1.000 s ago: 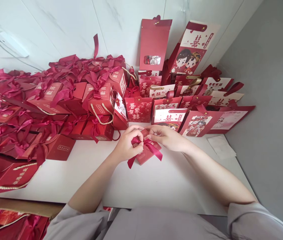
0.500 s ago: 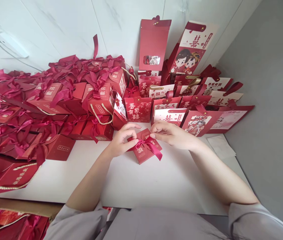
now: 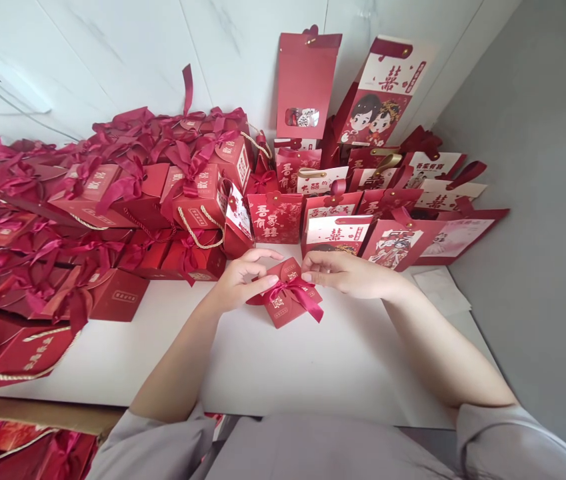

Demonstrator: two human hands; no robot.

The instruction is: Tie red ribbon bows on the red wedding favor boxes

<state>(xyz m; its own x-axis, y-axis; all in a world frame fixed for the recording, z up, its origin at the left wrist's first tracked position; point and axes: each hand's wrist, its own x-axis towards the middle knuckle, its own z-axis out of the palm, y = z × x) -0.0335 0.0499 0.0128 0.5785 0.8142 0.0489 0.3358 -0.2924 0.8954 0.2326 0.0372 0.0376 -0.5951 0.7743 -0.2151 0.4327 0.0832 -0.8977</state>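
Note:
A small red gift box [image 3: 283,308] with a dark pink ribbon bow [image 3: 299,293] rests on the white table [image 3: 313,360]. My left hand [image 3: 240,283] pinches the box's left side near the bow, thumb and fingers closed on it. My right hand [image 3: 347,275] holds the box's upper right corner, fingertips pressed together at the bow's loop.
A big heap of red ribboned boxes [image 3: 87,220] fills the table's left and back. Upright red and white gift bags [image 3: 343,200] stand behind the hands against the wall. A white paper sheet [image 3: 440,290] lies at the right. More red boxes [image 3: 23,447] sit below the table edge.
The ribbon has been pulled into a tied bow. Both hands moved slightly apart to the box's sides, and the box shifted a little.

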